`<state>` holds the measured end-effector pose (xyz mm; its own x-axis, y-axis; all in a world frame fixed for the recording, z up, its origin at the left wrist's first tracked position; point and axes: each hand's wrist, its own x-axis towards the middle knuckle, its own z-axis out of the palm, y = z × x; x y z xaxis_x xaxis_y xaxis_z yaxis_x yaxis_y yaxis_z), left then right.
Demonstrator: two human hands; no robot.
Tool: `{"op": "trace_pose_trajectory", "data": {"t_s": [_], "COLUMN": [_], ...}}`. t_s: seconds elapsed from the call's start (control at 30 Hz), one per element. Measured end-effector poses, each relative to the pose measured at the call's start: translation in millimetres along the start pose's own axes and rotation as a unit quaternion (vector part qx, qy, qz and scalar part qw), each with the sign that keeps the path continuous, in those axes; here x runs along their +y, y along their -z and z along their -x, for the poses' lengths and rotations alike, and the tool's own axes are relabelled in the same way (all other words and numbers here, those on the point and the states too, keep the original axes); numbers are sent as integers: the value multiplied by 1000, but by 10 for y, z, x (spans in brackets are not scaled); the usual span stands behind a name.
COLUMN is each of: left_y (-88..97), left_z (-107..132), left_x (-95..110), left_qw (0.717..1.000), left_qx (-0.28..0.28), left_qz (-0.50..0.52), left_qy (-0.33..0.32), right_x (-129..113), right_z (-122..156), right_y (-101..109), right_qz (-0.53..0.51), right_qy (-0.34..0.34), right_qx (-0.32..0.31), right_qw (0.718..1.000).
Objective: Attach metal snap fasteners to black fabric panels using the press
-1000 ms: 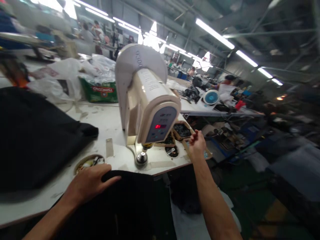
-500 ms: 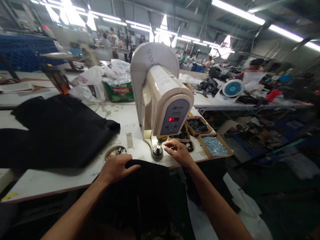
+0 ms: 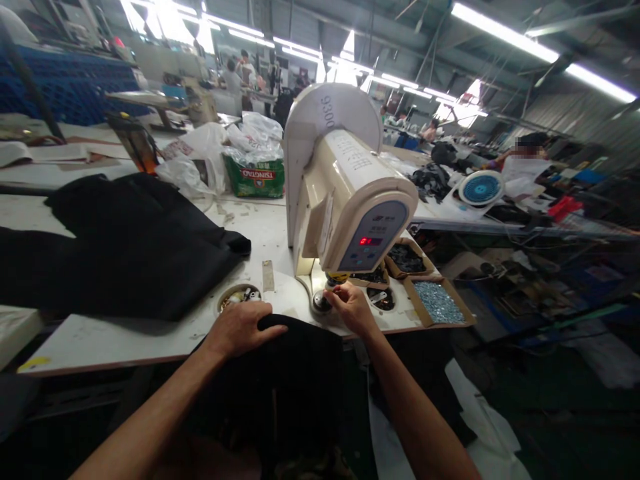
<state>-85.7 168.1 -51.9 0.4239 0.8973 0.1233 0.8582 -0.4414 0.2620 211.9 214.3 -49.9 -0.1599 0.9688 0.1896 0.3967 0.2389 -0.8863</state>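
Note:
A cream snap-press machine (image 3: 345,193) with a red digit display stands on the white worktable (image 3: 125,337). My right hand (image 3: 350,308) is pinched at the round metal die (image 3: 321,303) under the machine head; what it holds is too small to make out. My left hand (image 3: 243,328) rests with fingers curled on the top edge of a black garment (image 3: 285,387) that hangs over the table's front edge toward me.
A pile of black fabric (image 3: 125,247) covers the table's left. A round recess with small parts (image 3: 239,297) is by my left hand. Cardboard trays of fasteners (image 3: 435,301) sit right of the machine. White bags and a green box (image 3: 255,179) stand behind. A person sits at the far right table.
My right hand came from the trays on the right to the die under the machine head and closed into a pinch. The left hand stayed on the black garment.

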Motion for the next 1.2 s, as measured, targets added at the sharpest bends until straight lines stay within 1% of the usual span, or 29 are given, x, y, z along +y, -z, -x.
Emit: {"op": "trace_pose_trajectory", "data": {"t_s": [0.1, 0.17, 0.33, 0.47, 0.6, 0.73, 0.83, 0.9, 1.03, 1.2], "left_y": [17, 27, 15, 0, 17, 34, 34, 31, 19, 5], "left_z": [-3, -3, 0, -8, -12, -5, -2, -4, -10, -6], "left_x": [12, 18, 13, 4, 9, 12, 11, 9, 8, 4], "left_qw": [1000, 1000, 1000, 1000, 1000, 1000, 1000, 1000, 1000, 1000], "left_qx": [2, 0, -7, -7, -3, -6, -4, -2, 7, 7], "left_qz": [0, 0, -10, -2, 6, 13, 16, 15, 19, 14], "left_qy": [-2, -4, -1, -2, 0, 0, -1, 0, -3, -1], "right_x": [16, 34, 89, 106, 104, 72, 19, -16, -45, 18], "right_z": [12, 16, 36, 74, 100, 100, 98, 100, 110, 137], "right_y": [-16, -23, 2, 35, 34, 67, 112, 132, 137, 120], "right_qz": [5, -12, -122, -174, -141, -57, -1, 16, 24, 0], "right_qy": [-2, -12, -45, -46, -18, 52, 107, 132, 151, 145], "right_qx": [6, 4, -14, -21, -27, -22, -40, -43, -28, -18], "right_qw": [1000, 1000, 991, 983, 990, 997, 993, 990, 988, 989]}}
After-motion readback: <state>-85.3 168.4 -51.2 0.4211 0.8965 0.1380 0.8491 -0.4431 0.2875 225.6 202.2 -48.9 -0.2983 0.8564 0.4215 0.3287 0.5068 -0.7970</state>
